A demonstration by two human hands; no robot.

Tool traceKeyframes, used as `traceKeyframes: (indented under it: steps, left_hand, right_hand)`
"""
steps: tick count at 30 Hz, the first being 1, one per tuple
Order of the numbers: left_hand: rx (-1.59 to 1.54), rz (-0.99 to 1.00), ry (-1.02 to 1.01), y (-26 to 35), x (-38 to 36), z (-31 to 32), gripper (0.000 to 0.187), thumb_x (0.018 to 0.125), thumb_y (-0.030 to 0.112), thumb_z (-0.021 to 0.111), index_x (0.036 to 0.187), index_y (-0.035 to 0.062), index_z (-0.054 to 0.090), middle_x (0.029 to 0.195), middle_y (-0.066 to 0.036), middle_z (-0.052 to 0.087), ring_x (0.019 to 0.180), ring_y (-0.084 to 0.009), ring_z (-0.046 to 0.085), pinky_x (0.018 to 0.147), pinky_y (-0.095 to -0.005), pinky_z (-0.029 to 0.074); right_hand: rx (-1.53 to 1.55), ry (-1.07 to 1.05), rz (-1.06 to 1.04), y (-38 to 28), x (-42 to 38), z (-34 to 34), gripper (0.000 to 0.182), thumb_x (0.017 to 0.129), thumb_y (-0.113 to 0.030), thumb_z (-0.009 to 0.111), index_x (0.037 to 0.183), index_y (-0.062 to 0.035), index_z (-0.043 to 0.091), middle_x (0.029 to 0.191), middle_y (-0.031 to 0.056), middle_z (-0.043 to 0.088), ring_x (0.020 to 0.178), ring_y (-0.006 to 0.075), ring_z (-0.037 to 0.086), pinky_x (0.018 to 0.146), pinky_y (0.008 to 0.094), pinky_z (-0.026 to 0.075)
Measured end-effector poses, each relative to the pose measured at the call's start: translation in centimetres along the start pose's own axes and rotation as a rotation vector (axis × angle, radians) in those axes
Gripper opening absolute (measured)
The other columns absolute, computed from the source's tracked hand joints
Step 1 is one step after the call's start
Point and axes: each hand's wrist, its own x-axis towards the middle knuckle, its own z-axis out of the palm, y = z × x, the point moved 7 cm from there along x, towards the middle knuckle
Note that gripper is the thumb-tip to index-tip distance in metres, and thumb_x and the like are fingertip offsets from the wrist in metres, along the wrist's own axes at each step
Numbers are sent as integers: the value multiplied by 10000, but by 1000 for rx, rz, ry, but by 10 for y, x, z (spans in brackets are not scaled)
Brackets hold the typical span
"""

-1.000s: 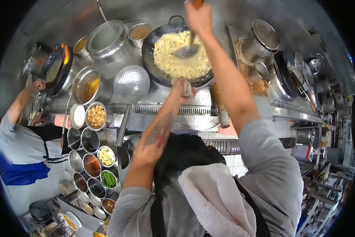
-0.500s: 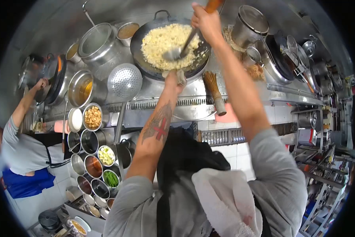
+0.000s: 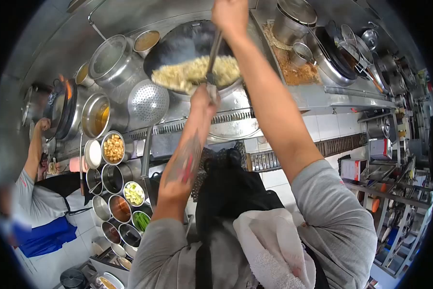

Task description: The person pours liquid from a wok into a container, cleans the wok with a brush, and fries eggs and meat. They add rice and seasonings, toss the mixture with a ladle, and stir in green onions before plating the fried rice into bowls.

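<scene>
A dark wok (image 3: 170, 50) is tilted over the stove, with pale yellow food (image 3: 182, 72) gathered along its near side and blurred by motion. My left hand (image 3: 205, 98) is closed on a cloth at the wok's near rim. At the top edge of the view, my right hand (image 3: 231, 17) is wrapped round the handle of a ladle (image 3: 215, 53). The ladle reaches down into the food; its bowl is mostly hidden. A perforated skimmer (image 3: 149, 100) rests left of the wok.
Pots (image 3: 106, 58), a bowl of fried pieces (image 3: 114, 147) and several ingredient containers (image 3: 120, 208) stand on the left. A co-worker's arm (image 3: 36, 149) is at another wok far left. A lidded pot (image 3: 296, 19) and stacked pans (image 3: 332, 67) are on the right.
The wok has tipped and its food has slid toward the near rim. My right hand has moved left and up with the ladle. The brush near the wok is no longer visible.
</scene>
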Motion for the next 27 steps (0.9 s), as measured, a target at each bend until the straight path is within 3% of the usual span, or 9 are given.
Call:
traceKeyframes:
  steps: [1,6,11,12,15,20,21,23,27]
  left_hand:
    - [4,-7,0,-25,19,-31,149,986,195,468,991,50,505,804,-77,574,633,-193,550,532,-297,489]
    - [89,165,87,-86,-34,-85,136,980,195,476,1020,70,512,858,-91,627,663,-178,585,505,-293,460]
    - [-134,19,205,-11,-59,-11,116,988,206,473,1005,98,509,865,-73,615,716,-167,594,531,-323,478]
    - [20,-31,71,2,-22,-5,120,983,206,485,1010,92,511,867,-73,621,729,-181,596,570,-340,498]
    - [-35,97,97,-41,27,-41,139,974,202,501,1027,74,512,850,-83,624,732,-198,607,602,-337,515]
    - [60,189,149,-94,-28,-82,125,972,164,488,1043,74,537,808,-83,604,624,-176,591,463,-308,476]
    - [18,111,146,-74,-39,-67,116,972,167,495,1030,76,536,801,-84,595,616,-178,583,461,-300,475]
    - [-118,-4,97,-9,-55,-3,109,971,178,510,1008,77,532,787,-86,579,620,-186,571,472,-289,483]
    - [-44,67,195,-27,3,-23,124,962,181,531,995,62,532,799,-97,600,745,-196,606,543,-292,515]
  right_hand:
    - [330,-43,-129,15,-20,7,404,943,-236,584,598,-48,493,504,-6,453,411,118,390,419,307,320]
    - [277,-273,-79,23,-135,-58,410,968,-259,505,650,-7,566,533,117,505,508,246,511,553,351,420]
    - [287,-234,90,-41,-54,-56,424,910,-237,576,573,16,523,446,105,464,407,179,468,446,386,372]
    - [349,-144,123,-21,-49,-39,402,914,-233,595,567,-57,494,492,-14,484,441,87,469,430,275,347]
    - [682,-95,40,75,-93,-12,423,964,-250,559,597,-46,508,534,3,502,469,85,476,453,282,374]
    - [56,-200,-287,-9,-117,-73,426,955,-252,551,591,-31,534,515,34,517,507,80,506,481,282,391]
    - [115,-339,56,-30,-95,-69,408,926,-242,579,578,-33,538,480,11,502,470,85,496,458,299,384]
    - [229,-273,57,-60,-54,-57,441,911,-274,601,543,-54,495,452,-20,466,440,77,460,437,288,345]
    - [497,-28,-50,72,-90,1,431,964,-296,557,628,-26,561,527,-7,490,473,91,438,458,321,350]
